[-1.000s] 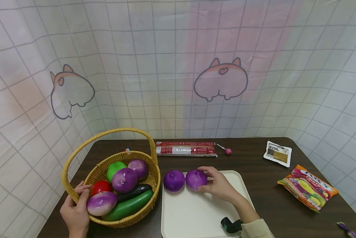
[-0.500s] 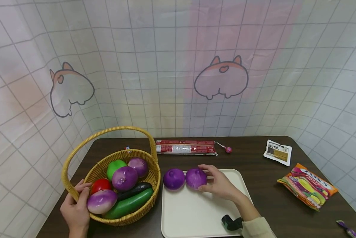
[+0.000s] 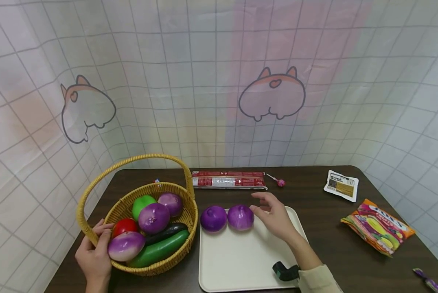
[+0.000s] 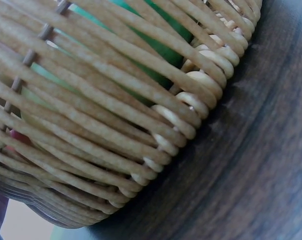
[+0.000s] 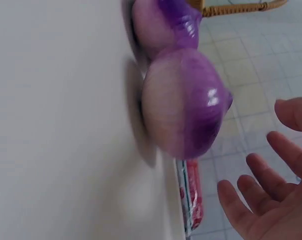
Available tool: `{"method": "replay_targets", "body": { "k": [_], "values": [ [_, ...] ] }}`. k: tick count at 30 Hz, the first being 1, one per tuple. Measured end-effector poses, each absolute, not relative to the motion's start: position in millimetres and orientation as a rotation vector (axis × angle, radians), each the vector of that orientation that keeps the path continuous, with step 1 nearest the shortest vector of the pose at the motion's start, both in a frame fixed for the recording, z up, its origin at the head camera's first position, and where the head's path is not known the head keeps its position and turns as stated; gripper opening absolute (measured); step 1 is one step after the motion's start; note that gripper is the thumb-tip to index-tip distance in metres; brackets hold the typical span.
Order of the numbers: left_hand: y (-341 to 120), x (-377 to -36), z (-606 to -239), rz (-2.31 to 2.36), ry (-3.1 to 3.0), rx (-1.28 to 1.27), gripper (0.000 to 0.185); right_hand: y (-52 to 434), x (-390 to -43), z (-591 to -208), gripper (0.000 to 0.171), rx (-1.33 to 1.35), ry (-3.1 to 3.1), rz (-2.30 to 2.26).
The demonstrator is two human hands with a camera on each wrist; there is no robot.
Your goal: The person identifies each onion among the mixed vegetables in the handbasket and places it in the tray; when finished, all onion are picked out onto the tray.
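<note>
Two purple onions stand side by side at the back of a cream tray (image 3: 237, 264): a left onion (image 3: 213, 219) and a right onion (image 3: 240, 217). My right hand (image 3: 275, 215) is just right of the right onion, fingers apart and holding nothing. In the right wrist view a gap shows between the fingertips (image 5: 230, 195) and that onion (image 5: 183, 102). My left hand (image 3: 94, 252) grips the left side of a wicker basket (image 3: 195, 240) near the foot of its handle. Inside lie several purple onions, a red tomato (image 3: 125, 227), a cucumber (image 3: 162, 250), a dark eggplant (image 3: 167, 234) and a round green piece (image 3: 143, 205).
A red-and-white long packet (image 3: 228, 180) and a lollipop (image 3: 280, 182) lie behind the tray. To the right are a white sachet (image 3: 341, 186), a bright candy bag (image 3: 378, 228) and a purple wrapped sweet (image 3: 428, 280). A black bent piece (image 3: 285, 272) overlaps the tray near my right wrist.
My right hand has let go of the right onion and moved up and slightly right, its fingers spreading. The left hand keeps its grip on the basket.
</note>
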State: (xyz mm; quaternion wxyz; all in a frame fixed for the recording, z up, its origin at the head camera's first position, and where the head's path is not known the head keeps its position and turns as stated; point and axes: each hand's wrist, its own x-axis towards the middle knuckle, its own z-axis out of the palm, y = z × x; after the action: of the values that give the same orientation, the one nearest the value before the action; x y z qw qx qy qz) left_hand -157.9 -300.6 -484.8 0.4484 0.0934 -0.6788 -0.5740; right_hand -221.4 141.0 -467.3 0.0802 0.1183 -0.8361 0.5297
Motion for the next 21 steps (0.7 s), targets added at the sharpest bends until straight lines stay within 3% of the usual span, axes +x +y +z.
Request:
{"method": "replay_targets", "body": {
  "k": [11,21],
  "values": [
    [-300.6,-158.7,-483.6,-1.45,-1.669,0.26,0.012,101.6,-190.9,-424.4,0.025,0.574,-2.296,1.646],
    [-299.9,-158.5,-484.9,-1.466,-1.661,0.276,0.012,56.4,-180.6,-434.5,0.023,0.809,-2.219,1.772]
  ]
}}
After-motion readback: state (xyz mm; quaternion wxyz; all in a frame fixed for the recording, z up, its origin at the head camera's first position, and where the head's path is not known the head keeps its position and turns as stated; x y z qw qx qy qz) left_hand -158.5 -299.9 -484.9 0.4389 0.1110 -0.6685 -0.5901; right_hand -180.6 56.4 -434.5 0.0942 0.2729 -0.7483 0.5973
